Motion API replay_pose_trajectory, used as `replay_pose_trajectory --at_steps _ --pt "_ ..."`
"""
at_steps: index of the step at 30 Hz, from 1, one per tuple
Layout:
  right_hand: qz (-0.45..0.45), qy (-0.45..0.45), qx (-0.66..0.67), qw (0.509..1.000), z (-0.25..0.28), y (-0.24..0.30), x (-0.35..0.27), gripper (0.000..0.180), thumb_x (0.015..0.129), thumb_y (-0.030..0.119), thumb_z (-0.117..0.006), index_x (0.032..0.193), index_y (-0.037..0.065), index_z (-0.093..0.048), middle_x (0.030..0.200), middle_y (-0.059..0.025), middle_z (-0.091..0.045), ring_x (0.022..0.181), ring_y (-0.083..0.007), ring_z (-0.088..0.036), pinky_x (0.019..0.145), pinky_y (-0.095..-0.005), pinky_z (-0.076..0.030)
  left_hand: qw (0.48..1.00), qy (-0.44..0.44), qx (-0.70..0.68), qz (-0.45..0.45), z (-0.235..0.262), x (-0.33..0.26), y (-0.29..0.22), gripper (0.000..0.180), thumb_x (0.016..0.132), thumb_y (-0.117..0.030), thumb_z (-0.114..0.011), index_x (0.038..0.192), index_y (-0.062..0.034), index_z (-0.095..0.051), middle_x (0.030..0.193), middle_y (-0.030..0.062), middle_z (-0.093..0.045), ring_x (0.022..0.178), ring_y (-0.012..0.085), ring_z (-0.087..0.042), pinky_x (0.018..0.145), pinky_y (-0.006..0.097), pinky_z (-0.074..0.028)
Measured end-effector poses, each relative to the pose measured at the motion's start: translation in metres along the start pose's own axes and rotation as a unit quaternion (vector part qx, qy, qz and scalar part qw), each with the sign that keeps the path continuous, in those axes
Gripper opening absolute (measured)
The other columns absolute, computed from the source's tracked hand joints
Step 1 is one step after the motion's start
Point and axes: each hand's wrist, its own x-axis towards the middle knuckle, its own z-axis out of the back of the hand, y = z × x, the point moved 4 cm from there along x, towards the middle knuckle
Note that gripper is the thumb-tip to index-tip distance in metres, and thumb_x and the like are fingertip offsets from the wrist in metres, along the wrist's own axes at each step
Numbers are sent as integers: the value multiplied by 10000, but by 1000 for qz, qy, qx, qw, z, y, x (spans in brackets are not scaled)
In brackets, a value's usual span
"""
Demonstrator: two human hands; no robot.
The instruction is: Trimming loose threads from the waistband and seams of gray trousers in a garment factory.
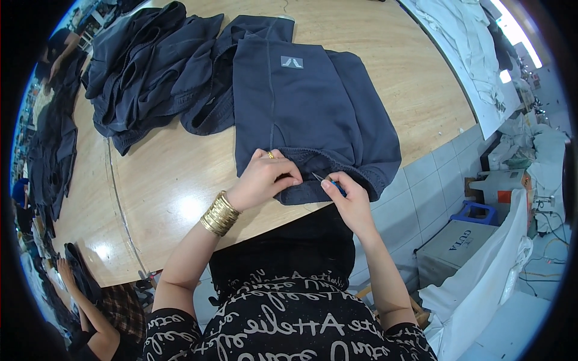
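Shirt: black, frame bottom.
Left hand: fingertips pinched together on dark garment.
Right hand: fingers clamped on blue tool, perhaps snips.

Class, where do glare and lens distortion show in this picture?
Head view: glare whitens patches of the pale wooden tabletop left of the person's bare left hand; head view: a slanting white strip, upper right, looks burnt out; head view: the tabletop's right edge bows.
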Motion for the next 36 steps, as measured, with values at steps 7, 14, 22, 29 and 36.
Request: replay_pose_trajectory --at_steps 7,14,22,29,36 --pt "-54 42 -16 997 1 9 -3 205 879 198 -672 959 17 -616 746 4 -549 709 -70 -483 674 -221 -419 995 38 -82 47 6 5 5 100 930 -209 -585 876 -128 -609 852 -72 -693 826 101 -539 856 304 -299" --pt "-39 34 12 999 -15 19 -5 338 794 263 -759 1011 46 -617 730 -55 -629 586 -106 -527 583 -261 -444 997 21 -65 39 6 0 0 72 919 -190 -597 893 -129 -625 881 -69 -680 841 119 -531 843 308 -302" --pt "110 -38 -169 979 -47 16 -2 236 784 187 -745 932 52 -621 745 -92 -659 660 -237 -665 598 -301 -495 999 -18 -28 28 7 -9 -5 124 827 -127 -680 934 -119 -619 897 -10 -667 977 169 -561 863 351 -327" --pt "-3 9 -62 998 -38 13 6 181 821 172 -705 869 23 -615 659 -53 -600 593 -98 -565 574 -257 -438 1000 -11 9 16 17 -19 -10 193 796 -130 -703 973 -118 -628 1137 -6 -646 1093 179 -549 883 372 -339" --pt "-40 40 -26 998 -34 15 10 229 835 242 -688 880 27 -623 747 -120 -667 681 -245 -664 623 -334 -482 999 -9 -11 40 7 -16 1 206 749 -181 -750 936 -138 -676 1153 -33 -652 1110 178 -524 909 380 -324"
